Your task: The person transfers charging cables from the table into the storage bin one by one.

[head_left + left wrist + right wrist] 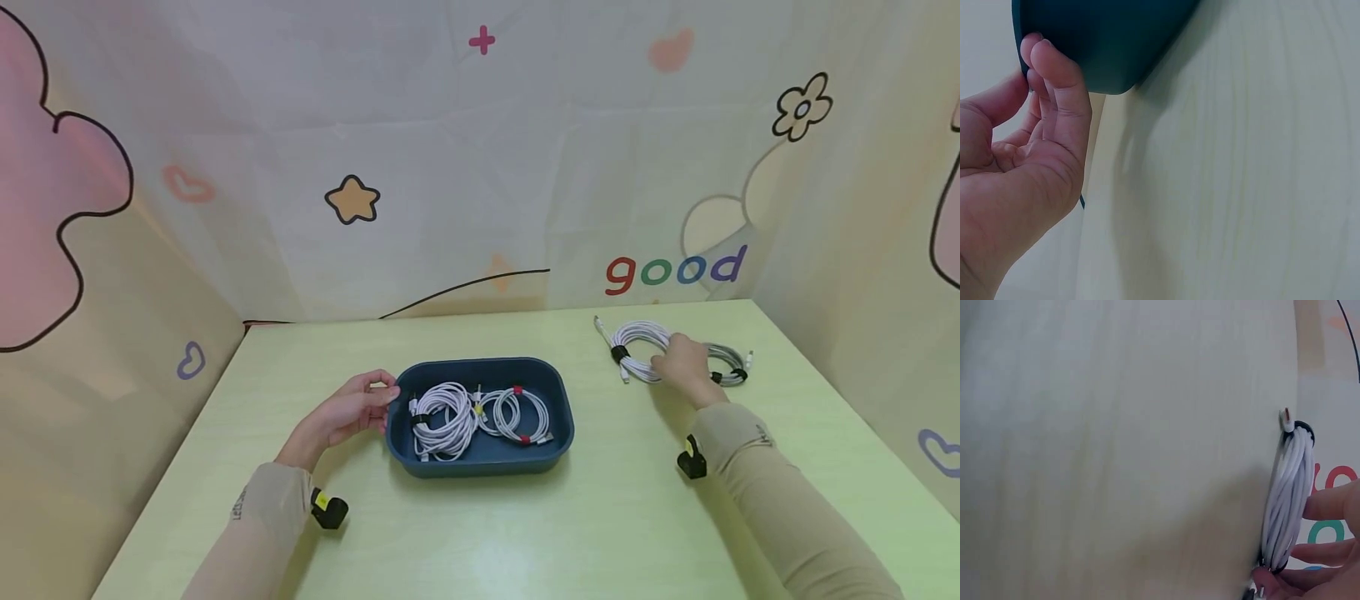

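A dark blue plastic bin stands on the table with coiled cables inside. On its left side is a white coiled cable with a black strap; on its right, a smaller coil has red ties. My left hand grips the bin's left rim, its fingertips against the outer wall in the left wrist view. At the table's back right, my right hand holds a large white coiled cable bound with black straps. Part of that coil is hidden behind the hand.
Beside the right hand lies a smaller greyish coiled cable with black straps, partly hidden by the hand. The pale wooden table ends at a printed cloth backdrop. A yellow tie shows among the cables in the bin.
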The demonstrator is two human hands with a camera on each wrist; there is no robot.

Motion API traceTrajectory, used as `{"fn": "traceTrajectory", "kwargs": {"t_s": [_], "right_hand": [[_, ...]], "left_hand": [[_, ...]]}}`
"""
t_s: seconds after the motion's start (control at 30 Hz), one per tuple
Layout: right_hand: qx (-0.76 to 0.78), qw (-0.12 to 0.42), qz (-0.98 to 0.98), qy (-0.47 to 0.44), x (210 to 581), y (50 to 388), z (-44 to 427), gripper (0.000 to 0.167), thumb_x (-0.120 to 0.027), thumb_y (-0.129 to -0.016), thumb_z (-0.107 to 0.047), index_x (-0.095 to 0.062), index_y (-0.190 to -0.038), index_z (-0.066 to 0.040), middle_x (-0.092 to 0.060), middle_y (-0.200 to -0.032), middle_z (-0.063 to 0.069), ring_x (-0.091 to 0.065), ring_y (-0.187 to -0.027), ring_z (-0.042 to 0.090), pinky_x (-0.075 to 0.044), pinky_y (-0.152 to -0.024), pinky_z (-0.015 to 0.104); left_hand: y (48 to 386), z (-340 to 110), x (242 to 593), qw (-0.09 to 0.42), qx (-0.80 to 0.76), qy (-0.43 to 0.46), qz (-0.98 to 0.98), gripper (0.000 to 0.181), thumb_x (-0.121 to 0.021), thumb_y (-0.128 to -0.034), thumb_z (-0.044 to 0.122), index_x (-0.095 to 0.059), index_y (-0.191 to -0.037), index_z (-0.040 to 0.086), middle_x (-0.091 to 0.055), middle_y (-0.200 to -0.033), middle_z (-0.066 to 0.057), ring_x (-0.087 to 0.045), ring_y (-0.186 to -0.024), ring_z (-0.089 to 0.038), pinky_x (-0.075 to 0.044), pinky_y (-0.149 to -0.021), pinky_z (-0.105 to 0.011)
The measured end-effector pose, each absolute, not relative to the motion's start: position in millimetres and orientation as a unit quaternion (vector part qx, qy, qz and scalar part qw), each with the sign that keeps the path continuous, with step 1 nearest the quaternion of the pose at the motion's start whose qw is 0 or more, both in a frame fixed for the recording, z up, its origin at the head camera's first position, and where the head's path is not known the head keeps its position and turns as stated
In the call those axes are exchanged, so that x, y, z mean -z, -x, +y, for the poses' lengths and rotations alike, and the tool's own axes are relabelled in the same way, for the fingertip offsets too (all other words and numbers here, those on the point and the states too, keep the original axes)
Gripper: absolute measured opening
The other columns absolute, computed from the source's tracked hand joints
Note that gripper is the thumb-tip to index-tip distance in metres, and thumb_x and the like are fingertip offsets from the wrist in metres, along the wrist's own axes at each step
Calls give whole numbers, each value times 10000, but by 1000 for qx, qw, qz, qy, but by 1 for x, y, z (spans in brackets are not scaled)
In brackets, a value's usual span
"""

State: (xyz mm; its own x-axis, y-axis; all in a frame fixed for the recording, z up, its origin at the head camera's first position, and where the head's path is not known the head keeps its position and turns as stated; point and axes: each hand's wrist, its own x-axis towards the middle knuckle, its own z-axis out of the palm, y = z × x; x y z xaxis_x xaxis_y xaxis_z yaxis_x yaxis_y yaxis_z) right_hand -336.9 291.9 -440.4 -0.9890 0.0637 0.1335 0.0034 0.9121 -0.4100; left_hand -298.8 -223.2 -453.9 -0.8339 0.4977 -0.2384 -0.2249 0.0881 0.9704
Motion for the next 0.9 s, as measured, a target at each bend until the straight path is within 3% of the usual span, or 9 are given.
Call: {"fn": "traceTrajectory", "kwargs": {"t_s": [0.13, 0.37, 0.53, 0.73, 0.9], "right_hand": [[-213, 73, -974, 25, 442, 337, 293, 184, -529, -791, -96, -477, -801, 80, -523, -764, 237, -516, -776, 441, -400, -733, 541], [-229, 53, -970, 68, 441, 337, 295, 255, -508, -798, -72, -438, -933, 133, -516, -833, 298, -510, -783, 420, -456, -672, 512], [-228, 33, -969, 88, 438, 336, 293, 130, -507, -801, -69, -465, -809, 54, -534, -840, 280, -503, -794, 391, -458, -627, 461], [-244, 8, -964, 106, 432, 331, 289, 235, -573, -857, -192, -457, -791, 2, -514, -838, 212, -491, -798, 354, -437, -606, 409], [-261, 33, -961, 82, 423, 330, 289, 259, -591, -814, -169, -425, -656, -48, -461, -629, 79, -445, -610, 227, -366, -507, 307]], "left_hand": [[299, -223, 453, 272, -665, -98, 688, 21, -448, -1023, 123, -443, -1035, 105, -601, -680, 42, -578, -585, -111, -522, -593, -245], [301, -223, 454, 269, -667, -96, 688, 39, -451, -1022, 119, -449, -995, 147, -605, -668, 45, -576, -576, -112, -519, -584, -244], [302, -224, 454, 270, -667, -99, 687, 44, -457, -1019, 118, -442, -993, 149, -604, -666, 54, -577, -573, -104, -518, -581, -243], [300, -223, 454, 272, -669, -99, 685, 44, -450, -1021, 117, -436, -992, 148, -601, -675, 49, -580, -571, -102, -517, -582, -243], [299, -222, 454, 272, -669, -95, 686, 47, -450, -1018, 107, -438, -998, 148, -600, -676, 41, -579, -571, -110, -516, -581, -247]]}}
